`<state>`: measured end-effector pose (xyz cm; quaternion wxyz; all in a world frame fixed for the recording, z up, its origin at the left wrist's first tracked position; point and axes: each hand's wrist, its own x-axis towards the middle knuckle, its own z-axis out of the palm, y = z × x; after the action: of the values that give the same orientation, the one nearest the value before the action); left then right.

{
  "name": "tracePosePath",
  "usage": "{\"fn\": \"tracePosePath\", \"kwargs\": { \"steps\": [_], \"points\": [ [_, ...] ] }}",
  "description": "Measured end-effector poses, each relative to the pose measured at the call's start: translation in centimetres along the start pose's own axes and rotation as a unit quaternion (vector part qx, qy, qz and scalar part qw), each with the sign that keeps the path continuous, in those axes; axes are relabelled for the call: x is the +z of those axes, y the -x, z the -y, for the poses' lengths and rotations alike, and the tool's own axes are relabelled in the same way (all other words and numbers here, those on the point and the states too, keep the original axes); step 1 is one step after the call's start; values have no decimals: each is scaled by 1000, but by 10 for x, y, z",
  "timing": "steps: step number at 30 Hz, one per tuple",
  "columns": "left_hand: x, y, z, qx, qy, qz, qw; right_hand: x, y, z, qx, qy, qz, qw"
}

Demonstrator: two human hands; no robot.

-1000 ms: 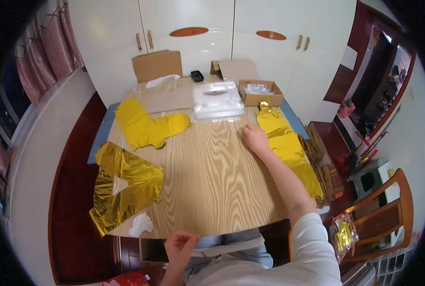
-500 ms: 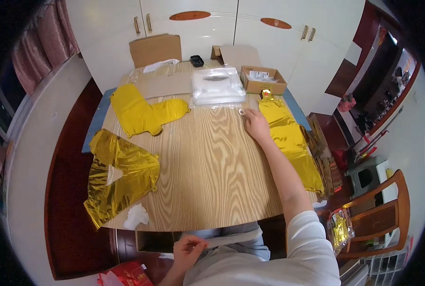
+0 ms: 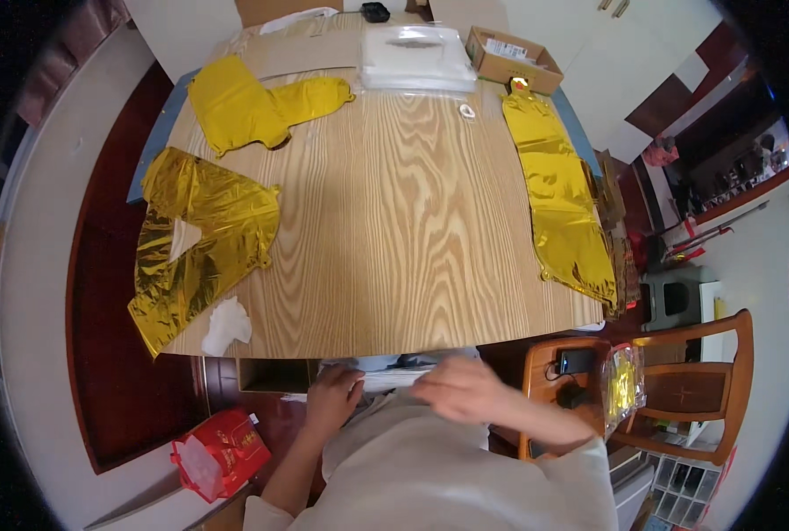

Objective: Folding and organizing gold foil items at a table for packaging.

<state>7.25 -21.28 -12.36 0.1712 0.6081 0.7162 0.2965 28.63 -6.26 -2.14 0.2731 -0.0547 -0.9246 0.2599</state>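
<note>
My left hand point(image 3: 334, 391) is at my lap, below the table's front edge, its fingers curled in at the left end of a flat white stack point(image 3: 390, 379). What they pinch is hidden. Just right of it, my right hand point(image 3: 461, 389) hovers over the stack's right part, smeared by motion. A small white ring, like a tape roll point(image 3: 467, 111), lies on the table in front of the clear plastic package. Flat gold foil balloons lie on both sides: one at the far left point(image 3: 235, 106), one at the near left point(image 3: 204, 234), a long one at the right point(image 3: 562, 195).
A clear plastic package point(image 3: 416, 57) and an open cardboard box point(image 3: 518, 62) stand at the back of the wooden table point(image 3: 394, 221). Crumpled white paper point(image 3: 227, 326) lies near the left front edge. A wooden chair point(image 3: 686, 389) stands at the right, a red bag point(image 3: 224, 453) lower left.
My right hand has left the white ring on the table and come back to my lap. The view has tilted downward, and my left hand has shifted slightly.
</note>
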Motion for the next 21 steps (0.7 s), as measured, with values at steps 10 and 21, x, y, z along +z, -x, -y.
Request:
{"fn": "tracePosePath", "kwargs": {
  "steps": [10, 21],
  "points": [
    [31, -14, -4, 10, -25, 87, 996, 101, 66, -69, 269, 84, 227, 932],
    [35, -12, -10, 5, -27, 119, 992, 106, 43, -79, 271, 8, 217, 938]
  ]
}}
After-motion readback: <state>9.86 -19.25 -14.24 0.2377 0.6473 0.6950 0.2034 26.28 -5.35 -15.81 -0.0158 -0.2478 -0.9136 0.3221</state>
